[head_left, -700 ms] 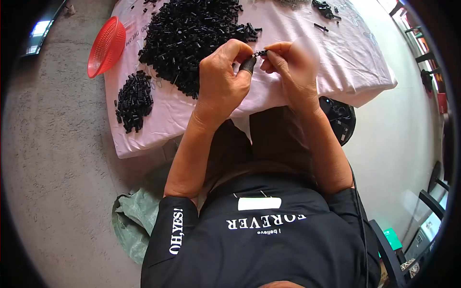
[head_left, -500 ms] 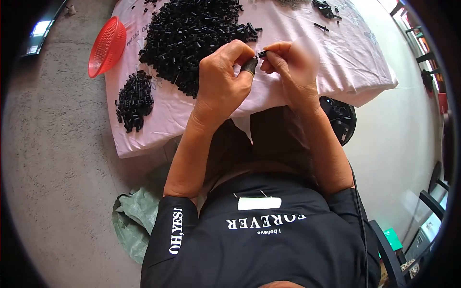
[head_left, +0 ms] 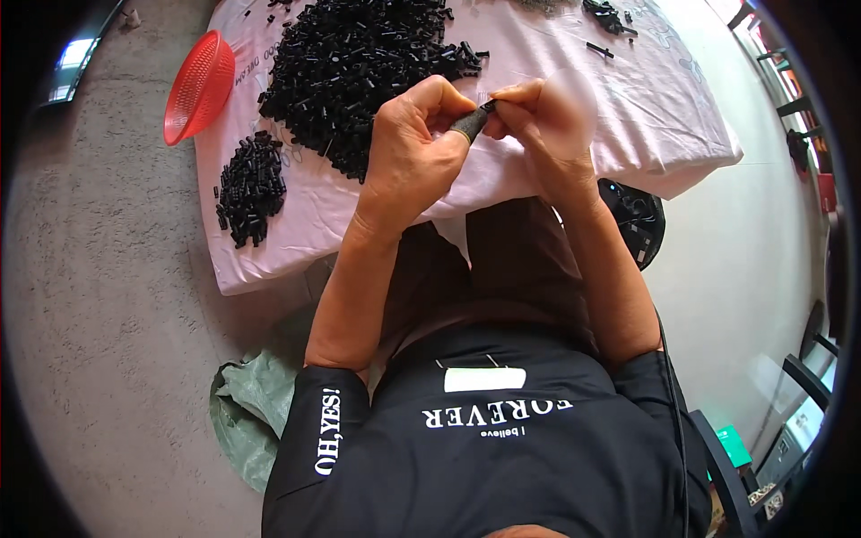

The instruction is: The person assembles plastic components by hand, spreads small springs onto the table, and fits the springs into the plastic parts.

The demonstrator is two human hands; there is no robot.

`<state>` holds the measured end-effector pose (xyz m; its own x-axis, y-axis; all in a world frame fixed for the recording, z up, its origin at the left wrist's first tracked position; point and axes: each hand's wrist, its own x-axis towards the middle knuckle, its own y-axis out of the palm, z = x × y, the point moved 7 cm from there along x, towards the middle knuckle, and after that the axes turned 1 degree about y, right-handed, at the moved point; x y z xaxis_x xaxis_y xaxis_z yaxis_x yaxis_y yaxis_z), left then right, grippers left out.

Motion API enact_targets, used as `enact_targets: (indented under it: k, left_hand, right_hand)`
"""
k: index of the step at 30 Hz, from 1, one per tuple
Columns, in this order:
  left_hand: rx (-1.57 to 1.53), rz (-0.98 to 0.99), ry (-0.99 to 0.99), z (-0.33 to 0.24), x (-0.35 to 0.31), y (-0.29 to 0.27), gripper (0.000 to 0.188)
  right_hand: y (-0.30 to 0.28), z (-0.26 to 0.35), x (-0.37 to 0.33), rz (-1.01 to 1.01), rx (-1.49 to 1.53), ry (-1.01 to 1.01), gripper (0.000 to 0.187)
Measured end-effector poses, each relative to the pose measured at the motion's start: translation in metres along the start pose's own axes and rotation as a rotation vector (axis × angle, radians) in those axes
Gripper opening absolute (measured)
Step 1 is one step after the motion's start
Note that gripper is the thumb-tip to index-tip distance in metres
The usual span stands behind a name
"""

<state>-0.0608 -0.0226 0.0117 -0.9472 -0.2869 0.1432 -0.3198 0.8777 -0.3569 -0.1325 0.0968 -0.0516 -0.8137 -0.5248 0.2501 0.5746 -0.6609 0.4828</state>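
My left hand (head_left: 414,139) and my right hand (head_left: 547,125) meet above the near edge of the cloth-covered table. Between their fingertips is a small black plastic piece (head_left: 489,106), mostly hidden by the fingers. The right thumb and forefinger pinch it. A dark cover with a yellowish band wraps the left thumb (head_left: 468,125), whose tip presses against the piece. Just beyond the left hand spreads a large heap of short black tubular pieces (head_left: 350,72). To its left lies a smaller pile of similar black pieces (head_left: 251,188).
A red perforated plastic basket (head_left: 199,88) tilts at the table's left edge. At the far right are a small black cluster (head_left: 608,16) and a lone black stick-like piece (head_left: 600,51) on the pink cloth (head_left: 664,134). A green sack (head_left: 256,403) lies on the floor.
The hands have drawn slightly closer together. The left thumb now covers more of the small black piece, with its tip pushed nearer the right fingertips. The piles look the same.
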Motion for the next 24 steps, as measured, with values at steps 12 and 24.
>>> enact_targets:
  k: [12,24]
  left_hand:
    - [0.0,0.001,0.156,-0.004,0.001,0.003,0.011]
    - [0.098,-0.02,0.311,-0.017,0.002,0.003,0.024]
  right_hand:
    - [-0.001,-0.007,0.003,0.084,0.279,0.165,0.011]
    - [0.0,-0.007,0.003,0.113,0.363,0.232,0.012]
